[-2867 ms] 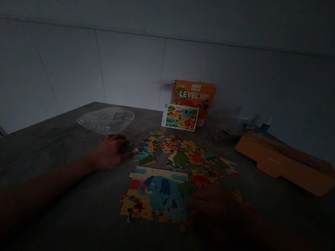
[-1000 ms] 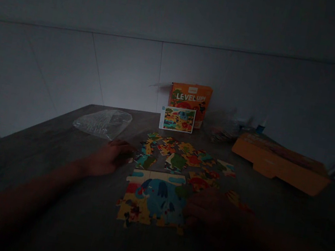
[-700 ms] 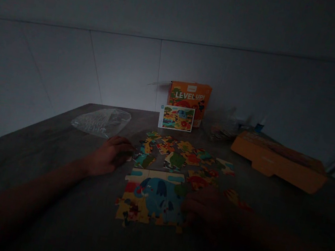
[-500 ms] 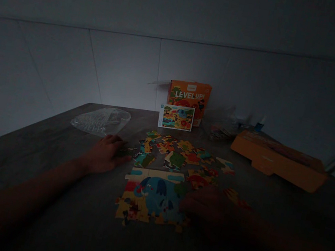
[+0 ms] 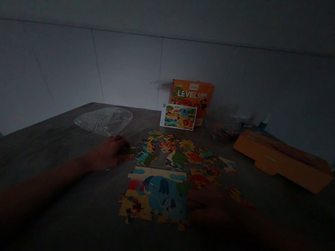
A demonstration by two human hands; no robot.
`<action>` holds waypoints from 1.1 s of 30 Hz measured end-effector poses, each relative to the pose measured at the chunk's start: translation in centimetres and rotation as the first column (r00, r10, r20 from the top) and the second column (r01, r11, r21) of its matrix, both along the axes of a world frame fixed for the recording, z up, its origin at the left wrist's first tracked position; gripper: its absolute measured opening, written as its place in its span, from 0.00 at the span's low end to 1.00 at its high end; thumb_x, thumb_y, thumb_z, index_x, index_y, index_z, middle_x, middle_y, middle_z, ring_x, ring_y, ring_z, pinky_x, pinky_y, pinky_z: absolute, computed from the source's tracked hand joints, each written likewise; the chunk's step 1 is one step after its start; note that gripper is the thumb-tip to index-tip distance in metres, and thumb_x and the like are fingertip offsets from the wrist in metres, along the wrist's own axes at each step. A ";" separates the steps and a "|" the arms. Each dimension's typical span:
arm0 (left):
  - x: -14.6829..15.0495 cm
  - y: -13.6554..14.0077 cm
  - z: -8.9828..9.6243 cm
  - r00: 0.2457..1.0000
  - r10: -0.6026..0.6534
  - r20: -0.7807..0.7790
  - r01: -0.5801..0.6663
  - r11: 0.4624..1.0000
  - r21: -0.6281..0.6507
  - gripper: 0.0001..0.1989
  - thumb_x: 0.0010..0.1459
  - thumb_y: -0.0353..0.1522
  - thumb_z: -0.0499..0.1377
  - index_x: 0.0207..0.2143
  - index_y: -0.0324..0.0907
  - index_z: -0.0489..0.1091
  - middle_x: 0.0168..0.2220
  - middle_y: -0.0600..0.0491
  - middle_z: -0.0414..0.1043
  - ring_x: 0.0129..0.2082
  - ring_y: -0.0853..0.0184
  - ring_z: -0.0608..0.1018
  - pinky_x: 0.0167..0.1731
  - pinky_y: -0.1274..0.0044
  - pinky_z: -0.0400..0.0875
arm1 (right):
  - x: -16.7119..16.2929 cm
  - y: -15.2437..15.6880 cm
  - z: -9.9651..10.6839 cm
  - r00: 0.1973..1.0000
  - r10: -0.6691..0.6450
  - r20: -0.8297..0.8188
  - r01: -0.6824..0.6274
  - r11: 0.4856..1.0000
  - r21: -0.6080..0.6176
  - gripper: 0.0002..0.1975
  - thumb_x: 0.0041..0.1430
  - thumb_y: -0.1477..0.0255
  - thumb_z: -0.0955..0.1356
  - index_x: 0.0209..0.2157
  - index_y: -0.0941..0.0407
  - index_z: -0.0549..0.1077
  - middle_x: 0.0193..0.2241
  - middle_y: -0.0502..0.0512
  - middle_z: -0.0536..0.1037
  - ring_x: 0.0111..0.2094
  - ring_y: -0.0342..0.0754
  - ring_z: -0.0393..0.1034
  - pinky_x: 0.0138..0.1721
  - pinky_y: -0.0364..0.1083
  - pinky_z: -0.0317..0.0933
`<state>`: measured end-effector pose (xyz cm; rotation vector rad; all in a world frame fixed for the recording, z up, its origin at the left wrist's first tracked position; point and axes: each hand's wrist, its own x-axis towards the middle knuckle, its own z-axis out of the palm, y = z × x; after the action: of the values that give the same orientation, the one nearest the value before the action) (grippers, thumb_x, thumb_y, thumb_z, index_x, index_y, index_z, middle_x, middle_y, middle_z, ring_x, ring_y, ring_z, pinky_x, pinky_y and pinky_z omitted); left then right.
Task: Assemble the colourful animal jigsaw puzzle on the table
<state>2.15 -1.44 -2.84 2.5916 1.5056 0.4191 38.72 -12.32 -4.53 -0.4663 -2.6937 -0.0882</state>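
Observation:
On the dark table lies a joined part of a jigsaw puzzle [image 5: 156, 194], showing a blue elephant with a smaller one. My right hand [image 5: 213, 206] rests at its right edge, fingers together and pointing left; deep shadow hides what they may hold. Left of the loose puzzle pieces [image 5: 176, 159], my left hand [image 5: 109, 153] lies low over the table. Its thumb and fingers close on a dark greenish puzzle piece [image 5: 129, 150]. Behind the loose pieces stands a picture card [image 5: 178, 117] with the same elephant scene.
An orange box [image 5: 192, 93] stands behind the card. A clear plastic bag [image 5: 104, 120] lies at the back left, another bag [image 5: 223, 128] at the back right. An orange box part [image 5: 283, 162] and a small bottle [image 5: 263, 123] are on the right. A wall [image 5: 126, 67] closes the back.
The view has shifted slightly, so the things appear a little further right. Both hands keep nearly the same places, and the piece at my left fingers shows its greenish side more.

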 end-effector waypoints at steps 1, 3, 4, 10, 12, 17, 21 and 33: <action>0.0 0.0 0.0 1.000 0.000 0.002 0.000 1.000 -0.002 0.25 0.61 0.49 0.54 0.45 0.38 0.73 0.47 0.39 0.73 0.50 0.51 0.76 0.51 0.62 0.72 | 0.0 0.0 0.1 1.000 -0.009 -0.005 0.009 1.000 -0.027 0.15 0.67 0.78 0.60 0.24 0.57 0.66 0.25 0.48 0.67 0.23 0.40 0.54 0.24 0.44 0.44; 0.0 0.0 0.0 1.000 -0.006 0.007 0.006 1.000 -0.009 0.25 0.61 0.49 0.54 0.45 0.38 0.72 0.48 0.39 0.73 0.50 0.51 0.76 0.52 0.62 0.72 | 0.0 -0.1 0.6 0.998 -0.045 -0.038 0.040 0.992 -0.120 0.14 0.67 0.78 0.60 0.27 0.57 0.69 0.26 0.48 0.70 0.23 0.40 0.58 0.24 0.42 0.48; 0.0 0.0 0.0 1.000 -0.007 0.008 0.007 1.000 -0.013 0.25 0.61 0.49 0.54 0.45 0.38 0.72 0.48 0.39 0.73 0.50 0.52 0.76 0.52 0.62 0.72 | 0.0 -0.2 0.9 0.995 -0.070 -0.070 0.057 0.984 -0.169 0.13 0.68 0.78 0.60 0.28 0.58 0.70 0.26 0.48 0.71 0.23 0.40 0.61 0.24 0.42 0.50; -0.2 0.2 -0.3 1.000 -0.017 0.015 0.017 1.000 -0.008 0.24 0.61 0.50 0.54 0.45 0.39 0.72 0.48 0.40 0.73 0.49 0.53 0.76 0.51 0.64 0.72 | 0.0 -0.1 1.5 0.955 0.102 -0.278 -0.107 0.994 -0.003 0.11 0.71 0.75 0.64 0.34 0.57 0.75 0.30 0.52 0.78 0.29 0.42 0.71 0.28 0.41 0.60; -0.1 0.1 -0.2 1.000 -0.021 0.016 0.021 1.000 -0.009 0.23 0.60 0.50 0.54 0.44 0.40 0.71 0.46 0.42 0.73 0.47 0.54 0.77 0.49 0.66 0.73 | 0.0 0.0 1.4 0.954 0.091 -0.284 -0.107 0.993 -0.040 0.12 0.72 0.74 0.63 0.33 0.58 0.75 0.27 0.51 0.77 0.25 0.40 0.70 0.25 0.40 0.58; 0.4 -0.3 0.4 0.999 0.028 0.043 -0.028 1.000 -0.013 0.22 0.57 0.48 0.57 0.45 0.41 0.71 0.44 0.42 0.75 0.44 0.53 0.77 0.45 0.64 0.72 | 0.1 0.0 1.6 0.972 0.016 -0.232 -0.045 0.992 -0.120 0.15 0.73 0.74 0.62 0.33 0.58 0.76 0.27 0.50 0.76 0.25 0.40 0.69 0.26 0.40 0.58; 0.6 -0.7 0.4 0.994 0.064 0.087 -0.067 0.997 0.034 0.21 0.53 0.46 0.62 0.44 0.42 0.69 0.44 0.42 0.75 0.45 0.52 0.77 0.42 0.65 0.72 | -0.1 0.2 1.5 0.954 0.078 -0.288 -0.096 0.994 -0.049 0.13 0.71 0.76 0.63 0.33 0.58 0.76 0.27 0.51 0.77 0.24 0.40 0.68 0.24 0.40 0.56; 2.6 -4.3 2.3 0.915 -0.056 0.399 -0.019 0.983 0.182 0.14 0.65 0.39 0.53 0.48 0.42 0.68 0.36 0.51 0.74 0.32 0.64 0.76 0.32 0.74 0.71 | -0.6 1.0 0.5 0.864 0.129 -0.487 -0.145 0.989 0.004 0.20 0.75 0.71 0.59 0.29 0.55 0.75 0.19 0.48 0.73 0.16 0.40 0.58 0.18 0.43 0.48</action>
<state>4.76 -5.79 -0.53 2.4346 1.3489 1.0621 38.17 -11.31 -4.04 -0.2582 -2.2210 0.1029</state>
